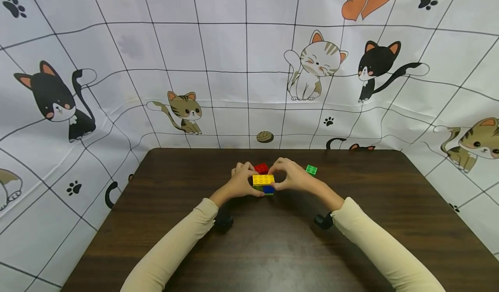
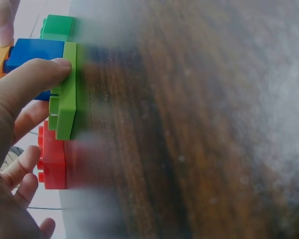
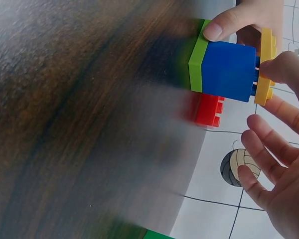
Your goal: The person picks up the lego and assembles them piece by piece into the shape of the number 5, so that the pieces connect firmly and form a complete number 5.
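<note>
A small stack of toy building bricks stands on the table between both hands. At its base is a thin light green brick [image 2: 66,107], with a blue brick [image 3: 228,69] on it and a yellow brick [image 1: 263,180] on top. Blue studs show in a narrow gap under the yellow brick. My left hand [image 1: 242,181] holds the lower stack, its thumb against the blue and light green bricks. With thumb and index finger, my right hand [image 1: 292,175] pinches the yellow brick; its other fingers are spread loosely.
Just behind the stack sits a red brick [image 1: 261,168]. A green brick [image 1: 311,170] lies beyond the right hand. The dark wooden table [image 1: 265,248] ends at a white cloth [image 1: 226,88] printed with cats and grid lines.
</note>
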